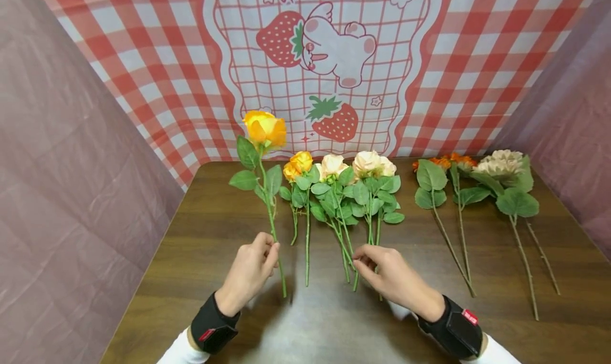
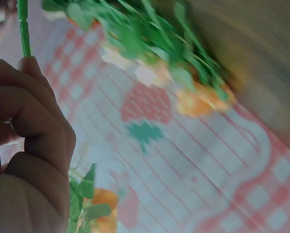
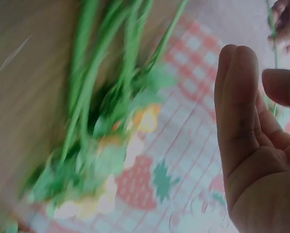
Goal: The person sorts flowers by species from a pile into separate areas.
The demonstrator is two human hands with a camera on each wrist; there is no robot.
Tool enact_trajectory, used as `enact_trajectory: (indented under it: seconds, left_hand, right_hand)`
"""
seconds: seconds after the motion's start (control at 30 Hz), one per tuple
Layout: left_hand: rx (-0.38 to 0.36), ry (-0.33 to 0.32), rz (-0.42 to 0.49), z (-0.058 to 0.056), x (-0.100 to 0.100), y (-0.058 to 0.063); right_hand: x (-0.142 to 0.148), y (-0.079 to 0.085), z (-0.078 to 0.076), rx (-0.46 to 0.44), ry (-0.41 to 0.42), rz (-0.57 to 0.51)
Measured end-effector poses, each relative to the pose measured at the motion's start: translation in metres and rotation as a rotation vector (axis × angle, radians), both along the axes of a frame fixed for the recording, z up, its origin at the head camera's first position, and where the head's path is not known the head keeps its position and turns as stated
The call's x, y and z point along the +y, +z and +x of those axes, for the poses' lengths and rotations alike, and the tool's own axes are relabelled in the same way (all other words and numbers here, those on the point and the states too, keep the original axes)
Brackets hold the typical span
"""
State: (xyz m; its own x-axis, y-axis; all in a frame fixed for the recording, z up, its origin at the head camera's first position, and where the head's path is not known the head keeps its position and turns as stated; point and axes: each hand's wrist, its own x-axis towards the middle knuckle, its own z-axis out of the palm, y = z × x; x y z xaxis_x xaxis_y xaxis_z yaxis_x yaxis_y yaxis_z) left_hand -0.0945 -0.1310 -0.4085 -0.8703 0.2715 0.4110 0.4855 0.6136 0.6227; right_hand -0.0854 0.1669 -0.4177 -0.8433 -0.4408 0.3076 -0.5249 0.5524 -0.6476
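My left hand (image 1: 250, 268) pinches the stem of a yellow-orange rose (image 1: 264, 128) and holds it upright above the table's left part. In the left wrist view, the green stem (image 2: 24, 34) emerges past my curled fingers. My right hand (image 1: 393, 274) hovers over the lower stems of the peach roses (image 1: 367, 163). Its fingers are extended with the thumb apart and nothing between them, as the right wrist view shows. Between the hands, shorter-looking yellow-orange roses (image 1: 299, 163) lie beside more peach roses (image 1: 331, 166), their stems pointing toward me.
On the table's right side lie orange flowers (image 1: 460, 161) and a cream flower (image 1: 500, 162) with broad leaves and long stems. A red-checked cloth (image 1: 162, 51) with strawberry prints hangs behind the brown table (image 1: 191, 236). Pinkish fabric (image 1: 62, 194) flanks it.
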Motion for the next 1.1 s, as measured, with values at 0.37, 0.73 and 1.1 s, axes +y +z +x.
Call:
enact_trajectory:
  seconds: [0.37, 0.73, 1.1]
  left_hand:
    - [-0.102, -0.313, 0.086, 0.012, 0.040, -0.008]
    - [-0.079, -0.326, 0.048, 0.016, 0.048, -0.019]
    - [-0.147, -0.275, 0.058, 0.017, 0.032, -0.022]
  right_hand:
    - [-0.050, -0.013, 0.016, -0.297, 0.188, -0.272]
    - [-0.053, -0.021, 0.016, -0.238, 0.073, -0.307]
    - [-0.067, -0.009, -0.048, -0.321, -0.006, -0.124]
